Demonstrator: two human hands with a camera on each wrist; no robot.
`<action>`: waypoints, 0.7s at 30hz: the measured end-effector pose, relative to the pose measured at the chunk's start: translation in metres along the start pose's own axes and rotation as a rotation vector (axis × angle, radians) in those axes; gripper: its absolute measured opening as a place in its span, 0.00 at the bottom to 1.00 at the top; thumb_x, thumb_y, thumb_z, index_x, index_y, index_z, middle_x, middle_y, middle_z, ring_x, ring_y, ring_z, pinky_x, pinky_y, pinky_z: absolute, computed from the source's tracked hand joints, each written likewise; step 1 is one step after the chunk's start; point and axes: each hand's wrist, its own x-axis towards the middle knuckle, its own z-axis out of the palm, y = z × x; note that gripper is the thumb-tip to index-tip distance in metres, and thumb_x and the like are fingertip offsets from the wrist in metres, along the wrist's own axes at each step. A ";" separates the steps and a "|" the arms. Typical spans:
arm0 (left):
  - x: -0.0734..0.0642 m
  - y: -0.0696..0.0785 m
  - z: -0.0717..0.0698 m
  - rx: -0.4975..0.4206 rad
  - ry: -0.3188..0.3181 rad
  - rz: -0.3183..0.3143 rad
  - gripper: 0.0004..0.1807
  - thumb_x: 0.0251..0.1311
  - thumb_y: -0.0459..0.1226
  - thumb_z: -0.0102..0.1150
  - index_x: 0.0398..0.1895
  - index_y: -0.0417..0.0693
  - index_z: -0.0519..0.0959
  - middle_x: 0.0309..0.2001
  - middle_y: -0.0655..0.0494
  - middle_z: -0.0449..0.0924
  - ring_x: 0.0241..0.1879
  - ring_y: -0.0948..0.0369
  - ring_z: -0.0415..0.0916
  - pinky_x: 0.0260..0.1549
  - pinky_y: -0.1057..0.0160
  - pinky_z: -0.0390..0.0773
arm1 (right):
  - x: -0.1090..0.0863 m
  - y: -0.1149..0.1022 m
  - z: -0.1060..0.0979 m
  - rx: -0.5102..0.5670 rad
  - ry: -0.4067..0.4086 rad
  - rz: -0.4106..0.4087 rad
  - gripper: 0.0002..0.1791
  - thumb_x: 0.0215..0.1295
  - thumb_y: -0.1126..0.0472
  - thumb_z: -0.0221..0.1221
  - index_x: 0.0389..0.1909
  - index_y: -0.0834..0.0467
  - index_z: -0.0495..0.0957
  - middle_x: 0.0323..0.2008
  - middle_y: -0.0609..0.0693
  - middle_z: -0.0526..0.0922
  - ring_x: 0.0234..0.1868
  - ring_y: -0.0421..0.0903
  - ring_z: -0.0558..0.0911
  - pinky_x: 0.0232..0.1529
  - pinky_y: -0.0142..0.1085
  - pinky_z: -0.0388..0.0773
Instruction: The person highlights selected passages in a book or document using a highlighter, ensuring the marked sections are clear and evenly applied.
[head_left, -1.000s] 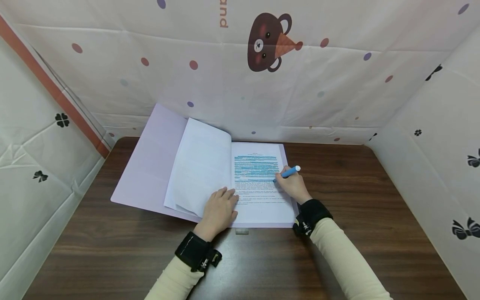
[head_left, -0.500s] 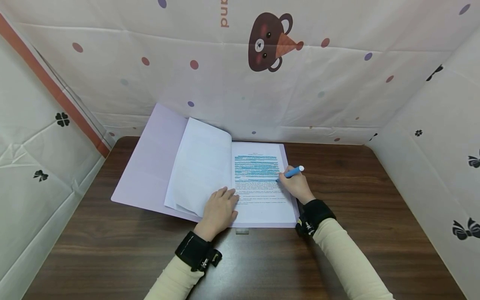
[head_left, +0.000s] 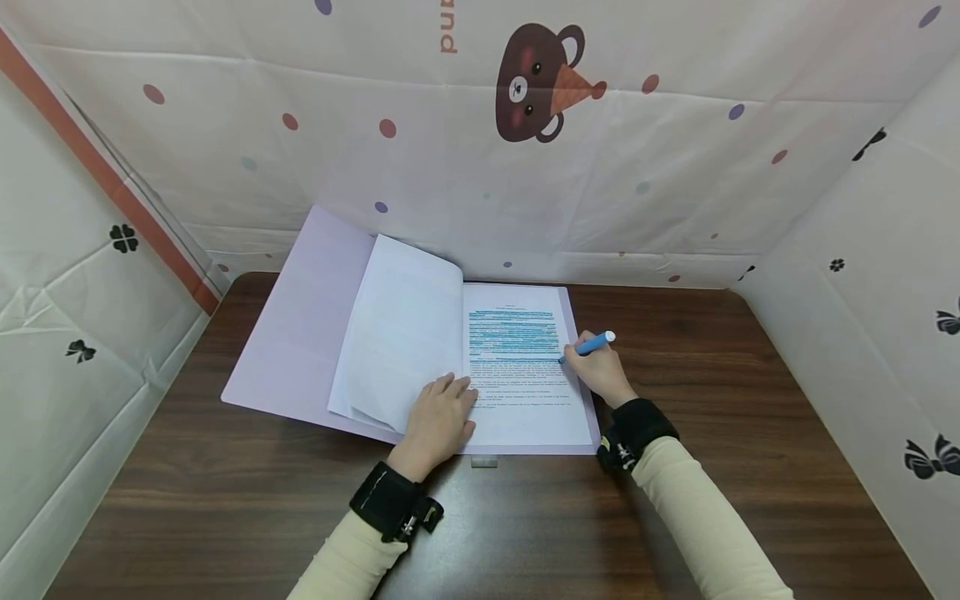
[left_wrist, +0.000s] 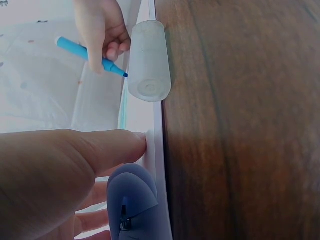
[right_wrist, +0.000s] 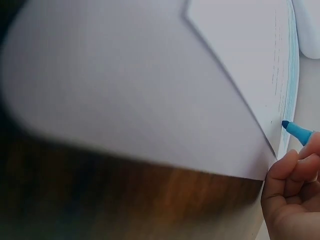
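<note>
Watching remotely, I see the right hand [head_left: 602, 373] pinching a blue marker [head_left: 594, 342] toward three o'clock on the printed page [head_left: 525, 367], the left hand [head_left: 437, 418] resting, fingers extended, at eight; should it lift, I judge, the turned sheets [head_left: 405, 325] could flop over.

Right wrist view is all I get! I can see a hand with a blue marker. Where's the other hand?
Observer: In the head view, the left hand rests near the bottom of the open pages.

Operator: Cool! I can't see the back of the marker. What colour is it there?

Observer: It's white at the back end, in the head view.

Operator: And where's the lilac cover?

Observer: The head view shows it opened out to the left of the pages.
</note>
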 end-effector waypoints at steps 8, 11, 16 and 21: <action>0.000 0.000 0.000 0.000 -0.004 -0.005 0.26 0.53 0.46 0.62 0.56 0.50 0.75 0.61 0.50 0.70 0.64 0.49 0.62 0.62 0.51 0.61 | -0.001 0.002 -0.003 0.021 0.000 0.008 0.14 0.64 0.55 0.51 0.25 0.60 0.63 0.17 0.49 0.62 0.18 0.43 0.61 0.17 0.30 0.56; 0.000 0.000 0.000 -0.003 0.001 -0.005 0.25 0.53 0.45 0.62 0.55 0.49 0.75 0.61 0.50 0.70 0.63 0.50 0.62 0.61 0.52 0.62 | -0.001 0.002 -0.003 0.026 -0.004 0.016 0.14 0.64 0.56 0.50 0.25 0.60 0.62 0.17 0.49 0.61 0.18 0.43 0.61 0.17 0.30 0.56; 0.000 0.000 0.002 -0.010 0.018 -0.002 0.25 0.52 0.45 0.62 0.54 0.48 0.76 0.60 0.50 0.71 0.63 0.50 0.63 0.61 0.53 0.62 | 0.000 0.003 -0.003 0.024 -0.017 0.031 0.13 0.65 0.56 0.49 0.26 0.59 0.61 0.17 0.48 0.60 0.17 0.43 0.61 0.16 0.30 0.56; 0.000 0.000 0.002 -0.007 0.019 -0.001 0.25 0.52 0.45 0.62 0.54 0.48 0.76 0.60 0.50 0.71 0.63 0.50 0.63 0.61 0.52 0.62 | -0.001 0.003 -0.003 0.025 -0.017 0.040 0.13 0.65 0.57 0.48 0.26 0.60 0.61 0.17 0.49 0.61 0.17 0.43 0.61 0.16 0.30 0.56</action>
